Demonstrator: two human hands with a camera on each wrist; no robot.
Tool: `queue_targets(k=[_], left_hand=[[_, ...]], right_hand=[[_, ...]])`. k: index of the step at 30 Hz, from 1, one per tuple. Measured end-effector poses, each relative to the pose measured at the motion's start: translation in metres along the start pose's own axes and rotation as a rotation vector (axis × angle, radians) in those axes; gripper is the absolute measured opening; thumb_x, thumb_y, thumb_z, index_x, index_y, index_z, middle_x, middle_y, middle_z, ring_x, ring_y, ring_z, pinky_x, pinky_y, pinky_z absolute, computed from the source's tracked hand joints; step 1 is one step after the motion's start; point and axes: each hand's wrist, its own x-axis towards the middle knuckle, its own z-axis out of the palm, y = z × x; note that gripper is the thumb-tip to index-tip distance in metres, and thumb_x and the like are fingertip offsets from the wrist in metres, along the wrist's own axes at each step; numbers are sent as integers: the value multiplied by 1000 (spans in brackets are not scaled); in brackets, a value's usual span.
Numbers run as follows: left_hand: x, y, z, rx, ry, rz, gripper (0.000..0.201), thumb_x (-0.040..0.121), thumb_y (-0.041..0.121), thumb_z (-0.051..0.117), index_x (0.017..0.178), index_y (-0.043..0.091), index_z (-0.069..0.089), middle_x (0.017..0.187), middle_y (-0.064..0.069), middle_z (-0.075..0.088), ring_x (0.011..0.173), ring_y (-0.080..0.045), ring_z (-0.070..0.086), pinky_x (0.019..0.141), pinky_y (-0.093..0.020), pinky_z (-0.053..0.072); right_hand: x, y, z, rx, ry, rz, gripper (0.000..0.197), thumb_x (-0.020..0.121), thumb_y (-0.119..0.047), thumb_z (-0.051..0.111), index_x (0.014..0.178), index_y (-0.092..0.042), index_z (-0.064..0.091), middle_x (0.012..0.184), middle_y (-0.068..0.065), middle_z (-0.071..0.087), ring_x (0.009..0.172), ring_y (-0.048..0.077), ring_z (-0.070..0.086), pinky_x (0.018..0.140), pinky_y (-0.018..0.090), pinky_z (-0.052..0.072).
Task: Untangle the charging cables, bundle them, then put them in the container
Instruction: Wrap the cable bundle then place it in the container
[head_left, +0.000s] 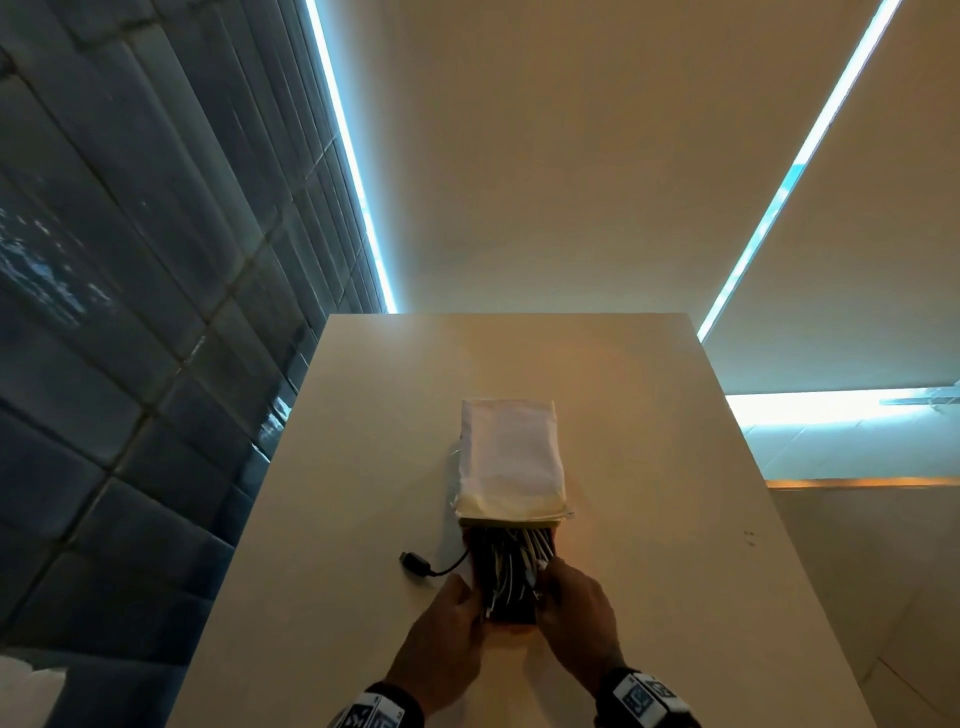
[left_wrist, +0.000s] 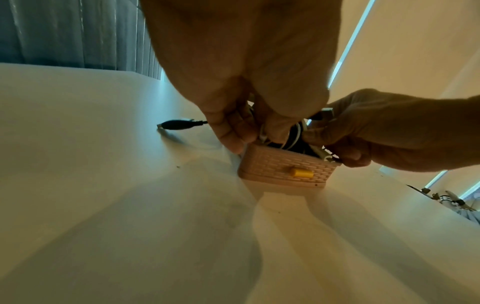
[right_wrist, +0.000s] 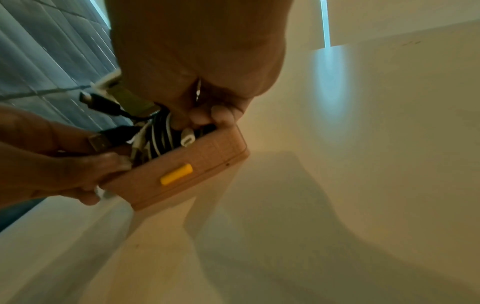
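A small tan container with a woven pattern and a yellow latch sits on the white table. Its pale lid is folded back away from me. Black and white charging cables fill the container. My left hand grips the container's left near corner, fingers curled round the wall. My right hand is at the right rim, its curled fingers tucked onto the cables. One black plug trails out on the table to the left.
The table's left edge drops off beside a dark panelled wall. Its far edge lies beyond the lid. A white plug pokes up at the container's near right rim.
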Motion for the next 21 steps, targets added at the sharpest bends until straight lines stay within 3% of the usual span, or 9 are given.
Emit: queue_targets(k=[3,5,8,10,12,15,17,19,21], left_hand=[[-3,-4,-5,-6,-43,-5,20,92,22,49,104,13,62,102,3,42,92,-19,54,80,-25,43],[0,1,-7,-33,37,-58,14,86,22,59,93,15,69,91,4,48,86,-16,54,74,-19,40],[7,11,-8,-144,135,-200,18,72,29,68,86,23,76,79,8,65,75,-8,60,70,-21,50],[10,18,-11,-147,163,-276,10,69,31,73,79,30,72,79,12,70,75,-6,65,68,-25,53],[13,23,-13,-114,145,-317,14,70,31,74,71,35,60,77,14,67,77,-9,64,64,-23,48],[17,28,-15,-71,133,-327,10,75,24,70,82,30,66,84,10,69,83,-13,65,66,-22,46],[20,27,-19,-62,69,-303,16,77,17,67,91,24,70,88,7,71,88,-15,66,69,-23,50],[17,22,-29,-114,-72,-255,18,78,6,63,81,23,68,78,9,64,84,-14,65,66,-17,47],[14,12,-39,-176,-207,-231,26,76,4,64,72,30,64,74,13,63,78,-10,64,65,-15,46]], right_hand=[[0,-2,-3,-87,-23,-19,10,91,-31,54,92,-23,50,91,-6,65,72,15,55,52,21,33],[4,-3,-10,-161,-66,-16,19,94,-41,50,90,-24,43,90,-6,62,69,14,50,48,18,27],[8,2,-15,-311,-155,33,30,93,-50,47,99,-21,46,96,-1,64,77,23,60,53,25,35],[9,5,-12,-347,-173,50,35,93,-50,45,109,-19,51,103,4,65,88,29,64,60,28,38],[9,6,-8,-315,-171,61,36,95,-50,43,111,-19,54,102,6,65,89,29,63,62,28,37],[10,6,-8,-276,-176,76,36,96,-48,42,106,-18,60,100,7,65,87,28,63,62,27,37],[8,8,-10,-199,-199,59,34,95,-45,46,104,-18,64,96,6,68,83,25,63,61,29,40],[5,10,-13,-77,-230,17,32,93,-42,50,99,-17,69,82,-1,70,68,12,62,62,34,49],[2,11,-19,12,-274,5,31,89,-41,56,87,-14,72,73,-5,67,57,2,54,66,32,52]])
